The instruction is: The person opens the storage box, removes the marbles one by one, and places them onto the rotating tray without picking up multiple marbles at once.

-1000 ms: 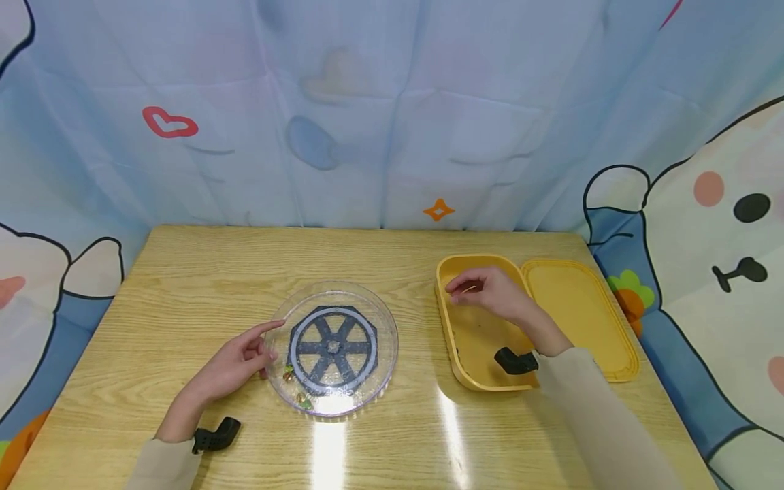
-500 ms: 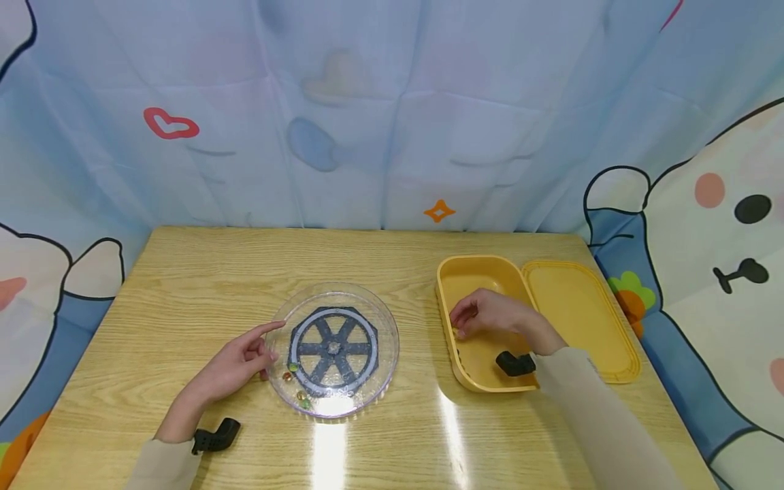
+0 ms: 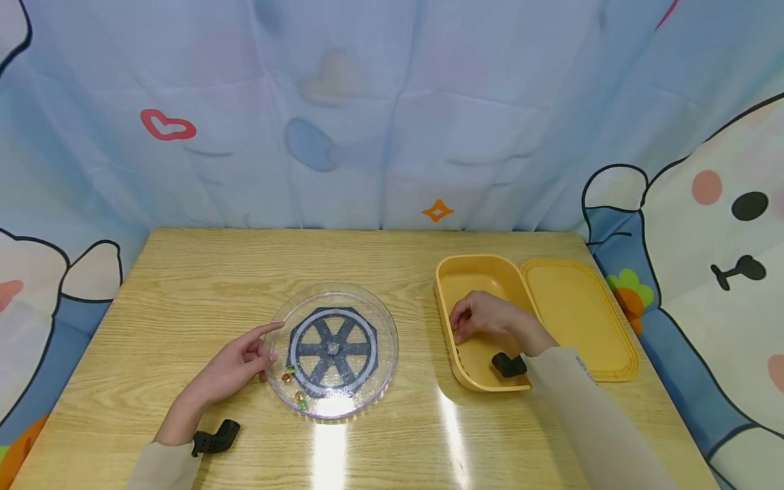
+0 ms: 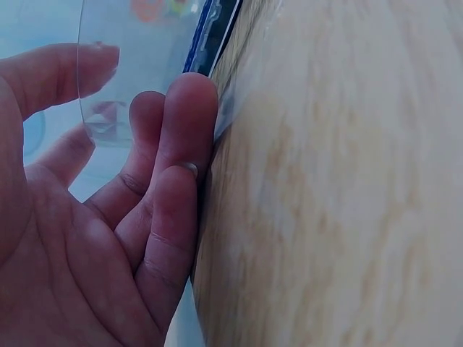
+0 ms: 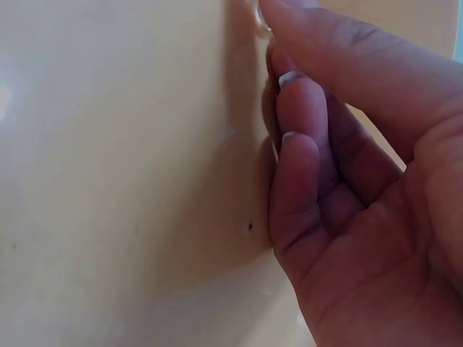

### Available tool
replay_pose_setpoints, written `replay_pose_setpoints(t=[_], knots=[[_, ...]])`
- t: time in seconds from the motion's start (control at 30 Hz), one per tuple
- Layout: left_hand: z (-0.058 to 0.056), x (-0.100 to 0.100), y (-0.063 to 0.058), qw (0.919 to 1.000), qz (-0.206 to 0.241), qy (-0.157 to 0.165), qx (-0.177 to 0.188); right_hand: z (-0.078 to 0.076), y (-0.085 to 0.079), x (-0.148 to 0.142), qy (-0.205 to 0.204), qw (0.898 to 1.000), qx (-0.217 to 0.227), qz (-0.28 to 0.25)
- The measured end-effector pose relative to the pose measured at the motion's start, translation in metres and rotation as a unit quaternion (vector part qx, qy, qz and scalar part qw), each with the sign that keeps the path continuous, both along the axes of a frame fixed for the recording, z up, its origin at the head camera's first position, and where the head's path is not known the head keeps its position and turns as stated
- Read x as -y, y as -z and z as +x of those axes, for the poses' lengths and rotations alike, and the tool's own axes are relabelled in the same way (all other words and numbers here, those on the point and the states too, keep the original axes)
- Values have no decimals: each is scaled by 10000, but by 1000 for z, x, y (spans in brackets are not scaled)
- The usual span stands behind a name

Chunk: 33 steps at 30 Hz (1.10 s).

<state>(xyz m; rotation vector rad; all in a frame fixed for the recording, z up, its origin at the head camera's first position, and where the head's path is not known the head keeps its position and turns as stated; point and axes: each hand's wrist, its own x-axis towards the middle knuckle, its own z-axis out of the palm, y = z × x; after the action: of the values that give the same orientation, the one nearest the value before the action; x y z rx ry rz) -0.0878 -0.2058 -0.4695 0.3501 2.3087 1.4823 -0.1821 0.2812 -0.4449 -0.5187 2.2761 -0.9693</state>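
A clear round plate (image 3: 386, 299) with a scalloped edge lies on the table over a dark spoked, wheel-like shape. Several small green and amber glass marbles (image 3: 299, 396) sit near its left rim. My left hand (image 3: 235, 361) holds that rim, index finger and thumb over it; the left wrist view shows the other fingers curled low beside the wood. Inside a yellow box (image 3: 486, 262), my right hand (image 3: 486, 318) reaches to the left wall with curled fingers. At its fingertips, a small glassy piece (image 5: 262, 22) shows in the right wrist view, mostly cut off by the frame.
A yellow lid (image 3: 578, 316) lies flat against the box's right side. The wooden table (image 3: 245, 265) ends at a printed curtain (image 3: 367, 136) behind. Small dark spots lie along the box's left inner wall. Black wrist cameras are worn on both wrists.
My right hand has come down from above the box to its left wall and brought the fingertips together. A green marble on the plate has shifted slightly. The left hand stays put.
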Motion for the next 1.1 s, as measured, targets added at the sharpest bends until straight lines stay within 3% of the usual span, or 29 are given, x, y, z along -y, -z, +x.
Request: replay_pose_setpoints(t=[0.37,0.57,0.87,1.1], knots=[[0,0,-1,10000,-22,-14,4,2,-4,1,-104,9998,-154,-15],[0,0,1,10000,-18,-1,-6,5,-9,-2,-110,9998,-17,-176],[-1,0,1,10000,1,29,-41,3,-19,-8,200,9990,-252,-320],[-1,0,1,10000,-26,28,11,6,-35,-7,582,9960,-175,-658]])
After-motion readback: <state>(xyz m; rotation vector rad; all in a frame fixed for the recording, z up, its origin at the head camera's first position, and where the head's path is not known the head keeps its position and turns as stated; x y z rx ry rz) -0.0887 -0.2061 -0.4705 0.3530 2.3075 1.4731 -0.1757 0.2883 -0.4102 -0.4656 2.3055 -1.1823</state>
